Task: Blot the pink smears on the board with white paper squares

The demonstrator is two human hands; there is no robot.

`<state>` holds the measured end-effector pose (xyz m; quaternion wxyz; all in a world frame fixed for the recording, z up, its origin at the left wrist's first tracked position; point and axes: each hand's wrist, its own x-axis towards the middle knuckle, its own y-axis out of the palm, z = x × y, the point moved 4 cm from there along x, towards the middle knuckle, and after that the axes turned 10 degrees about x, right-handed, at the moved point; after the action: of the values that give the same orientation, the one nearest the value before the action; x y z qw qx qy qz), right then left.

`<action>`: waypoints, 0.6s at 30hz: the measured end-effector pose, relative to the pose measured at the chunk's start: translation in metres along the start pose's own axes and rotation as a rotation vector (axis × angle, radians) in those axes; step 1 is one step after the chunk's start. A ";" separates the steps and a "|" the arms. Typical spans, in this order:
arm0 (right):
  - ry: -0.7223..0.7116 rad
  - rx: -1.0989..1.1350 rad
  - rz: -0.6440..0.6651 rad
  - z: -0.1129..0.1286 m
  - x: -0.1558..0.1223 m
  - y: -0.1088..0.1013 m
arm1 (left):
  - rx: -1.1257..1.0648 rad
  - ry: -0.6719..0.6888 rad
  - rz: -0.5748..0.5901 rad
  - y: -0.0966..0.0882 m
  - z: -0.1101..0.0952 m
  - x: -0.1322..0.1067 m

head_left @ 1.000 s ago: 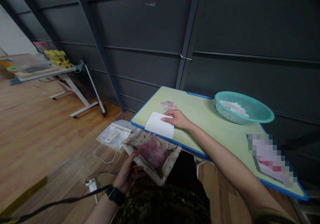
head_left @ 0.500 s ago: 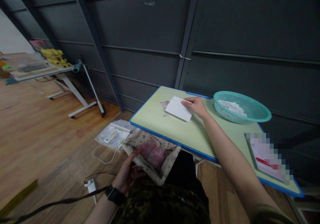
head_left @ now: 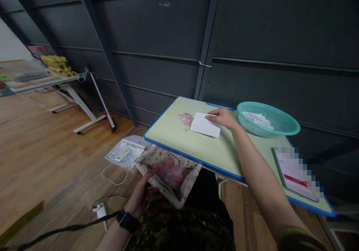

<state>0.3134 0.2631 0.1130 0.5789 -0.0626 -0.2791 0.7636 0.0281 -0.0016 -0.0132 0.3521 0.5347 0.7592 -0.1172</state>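
Between the thumb and fingers of my right hand (head_left: 223, 118) is a flat white scraper card (head_left: 206, 125), its far edge beside a small pile of pinkish-white bits (head_left: 185, 119) on the yellow-green tabletop (head_left: 165, 125). My left hand (head_left: 144, 193) grips the near left rim of a fabric-lined basket (head_left: 183, 198) below the table's front edge. Pink and whitish bits (head_left: 171, 171) lie inside that basket. The left hand's fingers are partly hidden under the rim.
A teal plastic colander (head_left: 284, 122) with white pieces stands at the table's back right. Nearer sits a tablet (head_left: 297, 178), partly blurred out. On the floor at left are an open white box (head_left: 123, 153) and a power strip (head_left: 101, 211). Another table (head_left: 45, 82) stands further left.
My right hand has drawn the white card slightly to the right, uncovering more of the pinkish pile. My left hand keeps its hold on the basket. The view has shifted slightly.
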 end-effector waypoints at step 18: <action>-0.014 0.028 0.028 0.001 -0.001 0.015 | 0.032 -0.003 0.013 0.001 0.000 0.001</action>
<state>0.3004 0.2595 0.1065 0.5672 -0.0529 -0.2717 0.7757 0.0292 -0.0008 -0.0134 0.3456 0.5451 0.7530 -0.1278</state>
